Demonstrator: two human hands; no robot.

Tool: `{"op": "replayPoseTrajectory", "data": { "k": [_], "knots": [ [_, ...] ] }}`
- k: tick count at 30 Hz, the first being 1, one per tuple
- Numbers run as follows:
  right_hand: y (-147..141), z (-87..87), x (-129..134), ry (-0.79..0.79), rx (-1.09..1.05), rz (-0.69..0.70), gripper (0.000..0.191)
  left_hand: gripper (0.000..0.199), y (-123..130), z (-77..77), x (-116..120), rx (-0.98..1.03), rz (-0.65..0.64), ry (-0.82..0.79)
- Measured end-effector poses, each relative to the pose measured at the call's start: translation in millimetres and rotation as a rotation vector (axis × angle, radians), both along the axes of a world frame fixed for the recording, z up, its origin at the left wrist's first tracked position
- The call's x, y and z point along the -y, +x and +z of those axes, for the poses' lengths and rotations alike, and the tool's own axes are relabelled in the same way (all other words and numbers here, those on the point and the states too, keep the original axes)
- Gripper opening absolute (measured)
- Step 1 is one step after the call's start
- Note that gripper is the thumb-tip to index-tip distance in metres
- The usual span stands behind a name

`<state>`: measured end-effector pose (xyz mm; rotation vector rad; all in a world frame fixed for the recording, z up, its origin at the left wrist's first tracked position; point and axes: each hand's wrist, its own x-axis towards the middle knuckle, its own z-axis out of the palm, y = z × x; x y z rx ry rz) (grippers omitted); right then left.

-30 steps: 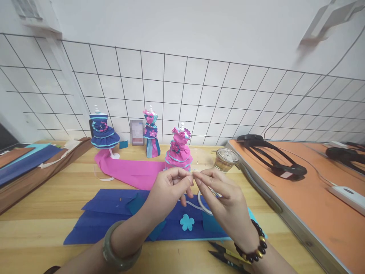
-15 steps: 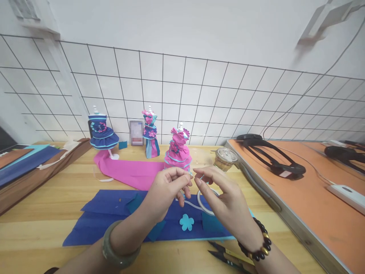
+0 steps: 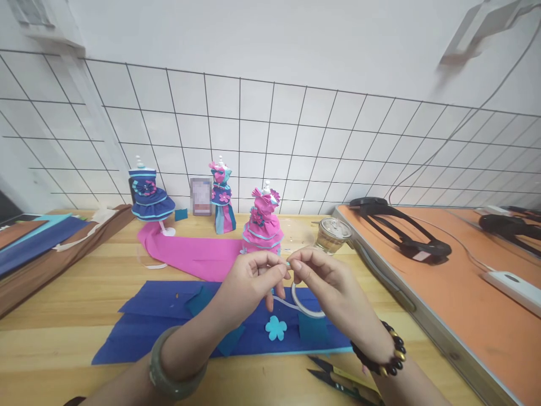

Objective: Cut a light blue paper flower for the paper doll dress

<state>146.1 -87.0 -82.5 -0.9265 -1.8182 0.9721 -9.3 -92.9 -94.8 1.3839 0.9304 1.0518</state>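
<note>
Thumb and forefinger of my left hand [image 3: 253, 287] are pinched together. My right hand [image 3: 327, 285] pinches opposite it, the fingertips nearly meeting. A tiny light-blue piece [image 3: 288, 264] shows between them, mostly hidden by the fingers. Below lies a light-blue five-petal flower [image 3: 276, 328], flat on dark blue crepe paper [image 3: 139, 321]. Partly behind my right hand is a roll of white tape [image 3: 310, 312], its loose strip running left toward my left fingers. Teal paper squares [image 3: 313, 328] lie on the blue sheet.
Thread snips [image 3: 338, 379] lie at the front edge. Behind my hands stand miniature dress forms in pink [image 3: 262, 225], navy [image 3: 151, 197] and mixed colours [image 3: 224, 200], near a pink strip [image 3: 194, 254]. A lidded cup [image 3: 333, 235] is by the orange surface [image 3: 473, 282] at right.
My right fingers have closed into a pinch and come up against the left fingertips at the light-blue piece. The flower and tape stay where they were.
</note>
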Motion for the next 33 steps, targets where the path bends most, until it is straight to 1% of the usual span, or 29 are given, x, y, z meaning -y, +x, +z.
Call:
{"op": "replayPoseTrajectory", "data": {
  "k": [2, 5, 8, 11, 14, 19, 23, 25, 27, 30, 33],
  "knots": [
    [-1, -0.1, -1, -0.040, -0.040, 0.034, 0.015, 0.023, -1, -0.3, 0, -0.035, 0.009, 0.018],
    [-1, 0.0, -2, -0.029, -0.063, 0.046, 0.015, 0.027, 0, -0.2, -1, -0.078, 0.051, 0.021],
    [-2, -0.2, 0, 0.023, -0.008, 0.001, 0.015, 0.026, 0, 0.1, -2, -0.037, 0.090, 0.011],
    [-1, -1.8, 1, 0.078, 0.058, -0.039, 0.016, 0.026, 1, 1.5, -1, 0.001, 0.102, 0.021],
    [-1, -4.1, 1, 0.132, 0.104, -0.065, 0.016, 0.024, 2, 4.0, 2, -0.033, 0.103, 0.033],
    [-2, -7.3, -1, 0.239, 0.148, -0.133, 0.014, 0.022, 6, 6.3, 7, -0.134, 0.150, 0.073],
    [-4, -9.9, -1, 0.354, 0.148, -0.170, 0.010, 0.022, 7, 5.0, 7, -0.145, 0.165, 0.077],
    [-4, -11.4, 0, 0.411, 0.140, -0.159, 0.011, 0.022, 7, 4.5, 6, -0.135, 0.173, 0.064],
    [-5, -12.7, 0, 0.434, 0.125, -0.130, 0.015, 0.021, 7, 4.4, 5, -0.119, 0.198, 0.055],
    [-7, -13.8, 1, 0.428, 0.098, -0.088, 0.025, 0.020, 7, 4.8, 4, -0.079, 0.221, 0.060],
    [-8, -12.9, 3, 0.393, 0.075, -0.068, 0.030, 0.022, 5, 5.4, 3, -0.022, 0.199, 0.069]
  ]
}}
